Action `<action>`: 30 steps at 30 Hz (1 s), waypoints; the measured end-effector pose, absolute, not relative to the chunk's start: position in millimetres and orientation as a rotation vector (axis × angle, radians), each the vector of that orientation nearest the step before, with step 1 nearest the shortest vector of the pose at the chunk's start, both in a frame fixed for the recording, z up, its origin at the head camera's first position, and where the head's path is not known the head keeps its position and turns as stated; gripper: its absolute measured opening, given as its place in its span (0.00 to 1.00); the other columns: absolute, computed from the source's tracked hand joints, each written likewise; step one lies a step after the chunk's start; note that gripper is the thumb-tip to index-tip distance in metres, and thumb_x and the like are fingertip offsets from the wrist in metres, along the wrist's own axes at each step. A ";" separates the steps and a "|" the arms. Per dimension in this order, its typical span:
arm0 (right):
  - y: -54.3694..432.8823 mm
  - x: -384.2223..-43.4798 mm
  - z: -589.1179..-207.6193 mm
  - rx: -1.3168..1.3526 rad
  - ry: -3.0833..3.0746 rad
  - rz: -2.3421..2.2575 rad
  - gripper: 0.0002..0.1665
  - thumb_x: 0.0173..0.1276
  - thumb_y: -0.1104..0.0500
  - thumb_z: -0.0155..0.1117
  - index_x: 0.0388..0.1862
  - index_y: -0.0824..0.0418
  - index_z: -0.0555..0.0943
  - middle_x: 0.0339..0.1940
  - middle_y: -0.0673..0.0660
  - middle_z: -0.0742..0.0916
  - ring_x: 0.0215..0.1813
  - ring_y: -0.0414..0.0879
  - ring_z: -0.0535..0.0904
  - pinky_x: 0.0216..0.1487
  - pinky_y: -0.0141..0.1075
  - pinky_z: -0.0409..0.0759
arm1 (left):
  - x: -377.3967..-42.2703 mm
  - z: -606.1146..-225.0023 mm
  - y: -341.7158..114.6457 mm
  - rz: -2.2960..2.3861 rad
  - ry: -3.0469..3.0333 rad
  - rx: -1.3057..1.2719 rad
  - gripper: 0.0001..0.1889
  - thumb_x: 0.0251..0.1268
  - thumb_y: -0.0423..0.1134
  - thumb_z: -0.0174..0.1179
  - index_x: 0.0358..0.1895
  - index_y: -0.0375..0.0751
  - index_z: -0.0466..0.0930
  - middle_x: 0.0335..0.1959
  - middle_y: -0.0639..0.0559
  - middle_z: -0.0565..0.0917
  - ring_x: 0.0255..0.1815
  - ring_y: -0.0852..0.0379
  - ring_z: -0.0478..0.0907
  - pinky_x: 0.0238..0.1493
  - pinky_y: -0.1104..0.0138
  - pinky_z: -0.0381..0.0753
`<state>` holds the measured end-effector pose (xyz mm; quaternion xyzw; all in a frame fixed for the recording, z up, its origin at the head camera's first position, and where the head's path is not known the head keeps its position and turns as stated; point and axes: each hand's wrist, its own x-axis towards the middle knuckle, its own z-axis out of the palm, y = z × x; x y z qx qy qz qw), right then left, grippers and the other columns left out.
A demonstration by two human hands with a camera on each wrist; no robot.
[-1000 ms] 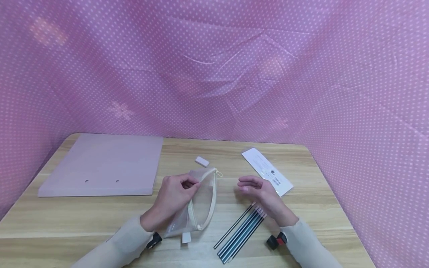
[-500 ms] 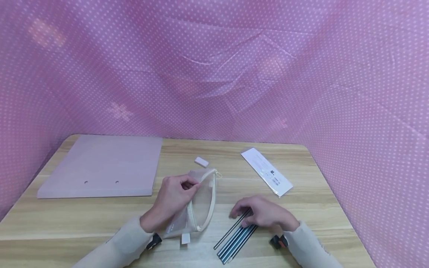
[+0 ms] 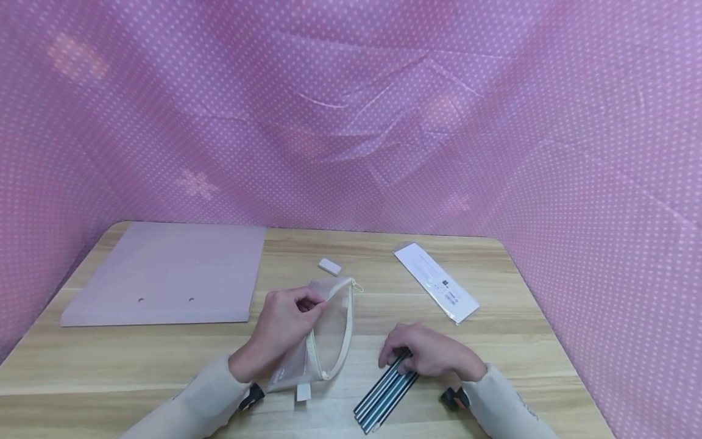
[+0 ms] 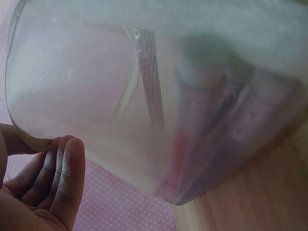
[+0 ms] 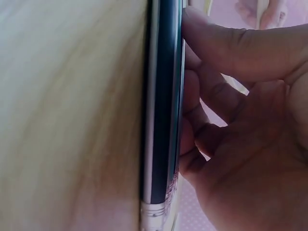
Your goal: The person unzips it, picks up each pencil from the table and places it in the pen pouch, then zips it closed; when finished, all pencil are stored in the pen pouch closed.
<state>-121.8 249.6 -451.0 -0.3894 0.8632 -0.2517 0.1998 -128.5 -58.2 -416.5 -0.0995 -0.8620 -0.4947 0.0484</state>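
My left hand [image 3: 285, 320] pinches the pale zip rim of a see-through mesh pouch [image 3: 293, 370], whose mouth gapes toward the right. Close up in the left wrist view, thumb and fingers hold the mesh [image 4: 72, 82] at its edge, and blurred pinkish shapes [image 4: 250, 103] show through it. My right hand [image 3: 430, 350] bends over a bundle of dark striped pencils [image 3: 382, 399] lying slantwise on the table, thumb on one side and fingers on the other. Its palm hides their upper ends in the head view. The right wrist view shows the thumb and fingertips against the pencils [image 5: 166, 106].
A white eraser [image 3: 329, 266] lies behind the pouch. Farther right is a white flat packet [image 3: 437, 283] with printing. A large pale pink folder [image 3: 170, 268] covers the table's left back. Pink dotted cloth [image 3: 351, 122] hangs around the table.
My right hand came down and nearer from beside the packet onto the pencils. The one pencil that lay apart now sits against the others. My left hand and the pouch stayed put.
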 end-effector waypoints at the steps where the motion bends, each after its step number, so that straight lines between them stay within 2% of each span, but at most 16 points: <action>1: 249.5 -122.2 -451.2 -1.095 2.411 -0.704 0.22 0.56 0.68 0.72 0.45 0.44 0.87 0.39 0.38 0.87 0.47 0.30 0.77 0.52 0.28 0.78 | -128.6 -416.4 -58.3 -1.508 -2.628 -0.303 0.03 0.59 0.36 0.71 0.33 0.41 0.90 0.23 0.55 0.86 0.24 0.62 0.79 0.26 0.74 0.79; 8: 249.5 -123.2 -450.9 -1.086 2.345 -0.778 0.19 0.57 0.70 0.71 0.39 0.47 0.88 0.38 0.40 0.87 0.41 0.30 0.78 0.45 0.25 0.80 | -128.9 -416.7 -58.0 -1.520 -2.619 -0.315 0.03 0.59 0.35 0.71 0.33 0.40 0.90 0.23 0.55 0.86 0.24 0.62 0.79 0.26 0.73 0.80; 16: 251.8 -123.8 -449.7 -1.089 2.319 -0.846 0.16 0.60 0.68 0.70 0.42 0.48 0.88 0.40 0.42 0.89 0.42 0.30 0.81 0.44 0.27 0.82 | -128.7 -417.2 -58.0 -1.516 -2.629 -0.300 0.02 0.59 0.35 0.71 0.34 0.41 0.90 0.24 0.55 0.86 0.24 0.62 0.79 0.26 0.73 0.80; 21: 254.5 -124.8 -446.0 -1.044 2.308 -0.939 0.16 0.62 0.66 0.70 0.44 0.46 0.88 0.39 0.41 0.89 0.38 0.29 0.80 0.40 0.28 0.83 | -128.2 -416.7 -58.0 -1.518 -2.631 -0.304 0.02 0.59 0.35 0.71 0.33 0.42 0.90 0.24 0.55 0.87 0.25 0.62 0.79 0.28 0.74 0.80; 24: 255.4 -125.9 -441.1 -1.039 2.279 -1.040 0.14 0.64 0.64 0.70 0.46 0.49 0.88 0.38 0.46 0.90 0.36 0.31 0.80 0.39 0.29 0.83 | -128.1 -416.6 -58.0 -1.519 -2.634 -0.297 0.02 0.59 0.35 0.71 0.33 0.42 0.90 0.25 0.55 0.87 0.25 0.62 0.80 0.28 0.74 0.81; 30: 255.2 -129.5 -435.6 -0.904 2.187 -1.295 0.13 0.68 0.64 0.66 0.51 0.58 0.85 0.41 0.65 0.89 0.40 0.33 0.81 0.43 0.31 0.83 | -128.7 -417.0 -58.6 -1.519 -2.625 -0.305 0.02 0.59 0.35 0.71 0.34 0.41 0.90 0.25 0.55 0.87 0.25 0.62 0.80 0.28 0.74 0.81</action>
